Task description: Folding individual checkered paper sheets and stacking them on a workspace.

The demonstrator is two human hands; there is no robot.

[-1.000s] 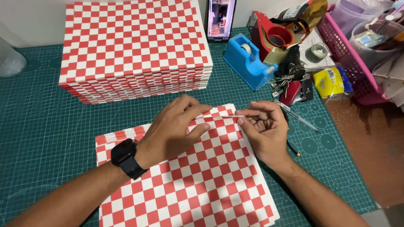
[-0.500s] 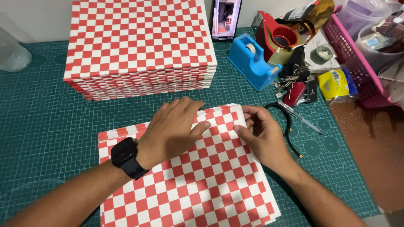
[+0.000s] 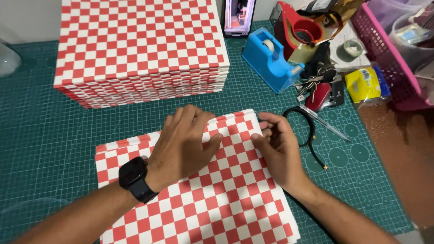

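The left hand (image 3: 185, 142) lay flat, fingers spread, on the checkered paper sheet (image 3: 217, 199), which rested on the green cutting mat (image 3: 40, 149) covering the tabletop, at 6 o'clock in the view. The right hand (image 3: 280, 151) touched the sheet's upper right corner at about 3 o'clock of the left, its grip loosely curled on the paper edge, neither hand clamping anything. A tall stack of checkered sheets (image 3: 140, 49) stood at 12 o'clock, a blue tape dispenser (image 3: 271, 58) at 1 o'clock.

A phone screen (image 3: 239, 16) stands upright, lit, well beyond both hands at the far edge. A yellow packet with a white label (image 3: 363, 84) lies far right of the right hand (image 3: 279, 151) — beside a pink basket (image 3: 384, 54).
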